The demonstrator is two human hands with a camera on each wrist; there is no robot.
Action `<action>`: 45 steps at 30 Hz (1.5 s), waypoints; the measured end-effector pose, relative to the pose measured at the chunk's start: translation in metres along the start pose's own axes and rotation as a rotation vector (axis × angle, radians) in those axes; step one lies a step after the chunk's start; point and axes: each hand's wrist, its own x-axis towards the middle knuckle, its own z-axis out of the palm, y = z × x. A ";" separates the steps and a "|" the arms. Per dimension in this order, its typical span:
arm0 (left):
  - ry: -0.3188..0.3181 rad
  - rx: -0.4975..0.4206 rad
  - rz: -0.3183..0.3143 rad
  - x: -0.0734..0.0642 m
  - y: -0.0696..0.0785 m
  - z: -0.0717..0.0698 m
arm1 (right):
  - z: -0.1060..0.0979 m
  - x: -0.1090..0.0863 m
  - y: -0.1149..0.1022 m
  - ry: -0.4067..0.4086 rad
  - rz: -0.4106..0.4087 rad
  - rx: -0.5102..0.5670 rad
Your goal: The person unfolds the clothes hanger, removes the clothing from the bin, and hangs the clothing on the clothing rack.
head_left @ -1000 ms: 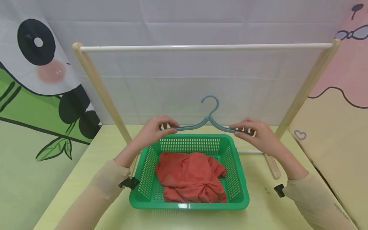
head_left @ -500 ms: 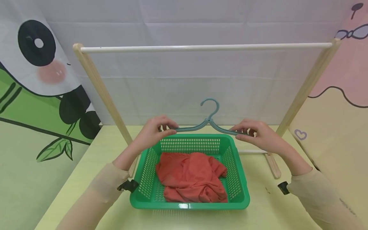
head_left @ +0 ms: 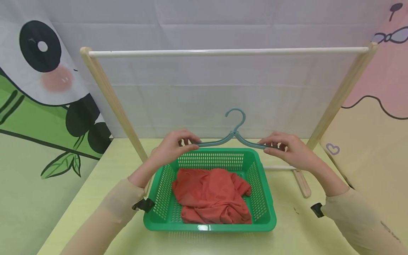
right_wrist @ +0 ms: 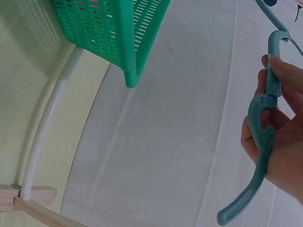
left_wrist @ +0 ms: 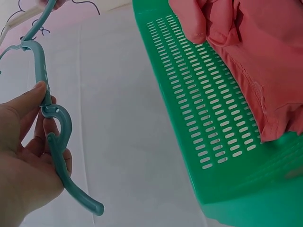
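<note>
A teal plastic clothes hanger (head_left: pixel 236 134) is held up level, its hook upward, above the far rim of the green basket. My left hand (head_left: pixel 174 145) pinches its left arm between thumb and fingers. On the other side my right hand (head_left: pixel 288 148) pinches the right arm the same way. Both wrist views show a notched hanger end, the left one (left_wrist: pixel 61 123) and the right one (right_wrist: pixel 258 118), running past the palm. Below, a crumpled red cloth garment (head_left: pixel 213 196) lies in the green basket (head_left: pixel 210 227), touched by neither hand.
Behind the basket stands a rack with a white rail (head_left: pixel 204 53) and wooden posts (head_left: pixel 111 95). Its right foot (head_left: pixel 302 184) rests on the pale yellow table (head_left: pixel 287 226). A white sheet (head_left: pixel 204 106) hangs at the back, with printed cloth on both sides.
The hanger and both hands have shifted slightly to the right, and the hook sits a little lower than a second ago. Both hands keep their hold; basket and garment stay put.
</note>
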 end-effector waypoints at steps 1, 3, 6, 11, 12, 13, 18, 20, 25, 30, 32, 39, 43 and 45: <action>0.001 -0.002 -0.004 0.000 0.000 0.000 | 0.000 0.000 0.000 -0.002 0.005 -0.001; 0.004 0.000 -0.006 0.000 0.000 0.001 | 0.001 -0.001 0.001 -0.006 0.012 0.001; 0.007 0.002 -0.008 -0.001 0.001 0.002 | 0.003 -0.001 0.000 -0.008 0.023 0.006; 0.013 -0.003 -0.016 -0.002 0.001 0.004 | 0.005 0.000 -0.002 -0.006 0.043 0.007; 0.014 -0.004 -0.021 -0.002 0.001 0.004 | 0.006 0.000 -0.002 -0.006 0.041 0.006; 0.014 -0.005 -0.025 -0.002 0.001 0.004 | 0.006 0.000 -0.003 -0.006 0.039 0.007; 0.010 -0.014 -0.039 -0.003 0.002 0.004 | 0.007 0.000 -0.005 -0.007 0.027 0.023; 0.009 -0.018 -0.040 -0.003 0.002 0.004 | 0.007 0.000 -0.006 -0.004 0.030 0.024; 0.009 -0.021 -0.036 -0.003 0.001 0.005 | 0.009 0.001 -0.005 0.003 0.043 0.023; 0.013 -0.027 -0.046 -0.003 0.000 0.007 | 0.011 0.001 -0.005 0.010 0.052 0.023; 0.017 -0.027 -0.048 -0.004 0.000 0.007 | 0.012 0.001 -0.005 0.016 0.056 0.023; 0.012 -0.025 -0.037 -0.003 -0.002 0.008 | 0.015 0.002 -0.005 0.024 0.077 -0.001; 0.004 -0.021 -0.049 -0.003 -0.002 0.009 | 0.014 0.001 -0.006 0.028 0.075 -0.023; -0.005 -0.020 -0.063 -0.003 -0.001 0.008 | 0.014 0.001 -0.006 0.037 0.064 -0.034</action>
